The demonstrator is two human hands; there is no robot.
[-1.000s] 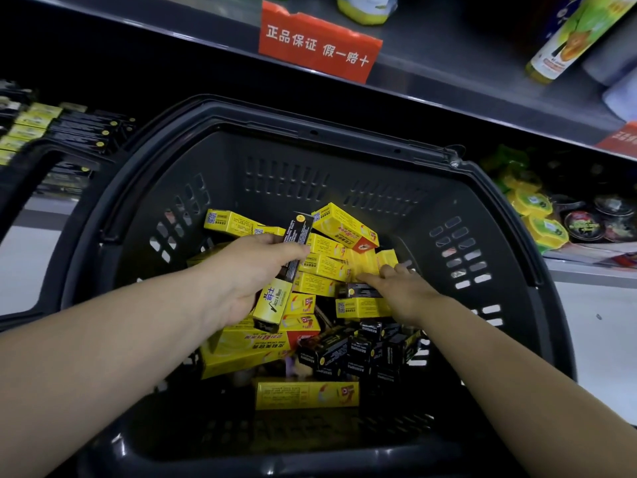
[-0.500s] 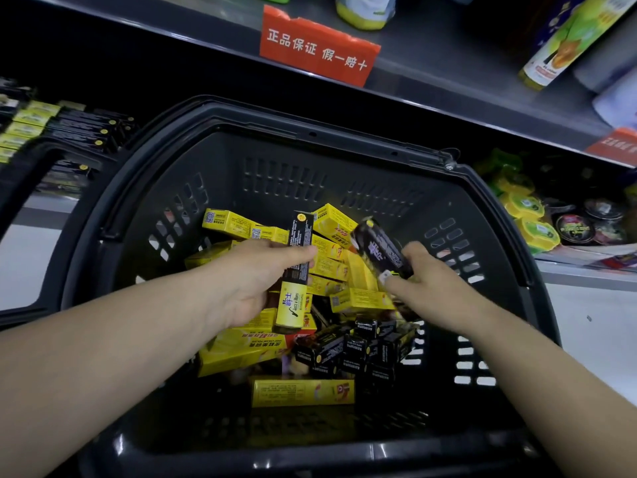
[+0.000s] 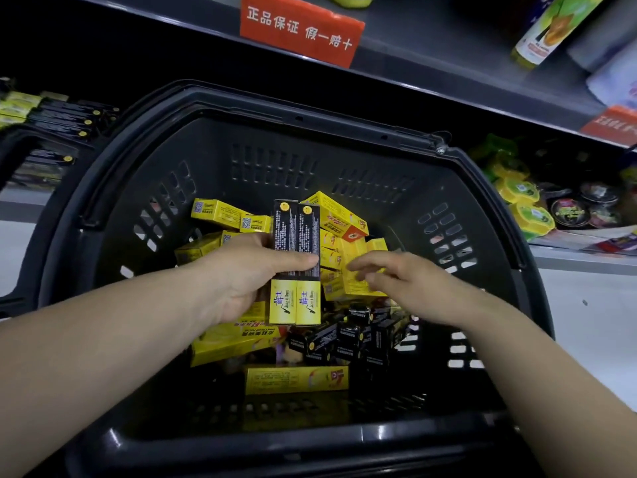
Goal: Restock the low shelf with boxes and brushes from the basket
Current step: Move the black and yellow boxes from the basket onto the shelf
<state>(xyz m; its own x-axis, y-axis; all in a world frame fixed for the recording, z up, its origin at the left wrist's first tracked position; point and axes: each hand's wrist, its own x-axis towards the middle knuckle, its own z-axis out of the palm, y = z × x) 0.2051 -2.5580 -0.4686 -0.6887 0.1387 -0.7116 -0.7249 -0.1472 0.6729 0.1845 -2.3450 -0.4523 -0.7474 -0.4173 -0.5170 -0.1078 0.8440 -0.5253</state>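
Note:
A black plastic basket point(image 3: 113, 208) fills the view and holds several yellow boxes point(image 3: 296, 379) and several small black boxes point(image 3: 348, 336). My left hand point(image 3: 241, 277) grips two long black-and-yellow boxes point(image 3: 296, 263) side by side, upright above the pile, thumb across their fronts. My right hand point(image 3: 396, 281) hovers just right of them with relaxed fingers, holding nothing, over a yellow box point(image 3: 348, 288). The low shelf point(image 3: 20, 198) behind the basket at the left carries matching black and yellow boxes point(image 3: 65, 119).
A grey upper shelf with a red label point(image 3: 300, 32) runs above the basket. Round yellow and black tins point(image 3: 531, 205) sit on the low shelf at the right. White floor point(image 3: 593, 326) shows right of the basket.
My right hand lifted a black box from the pile, passed it beside the one in my left hand, and let go. My left hand now holds two.

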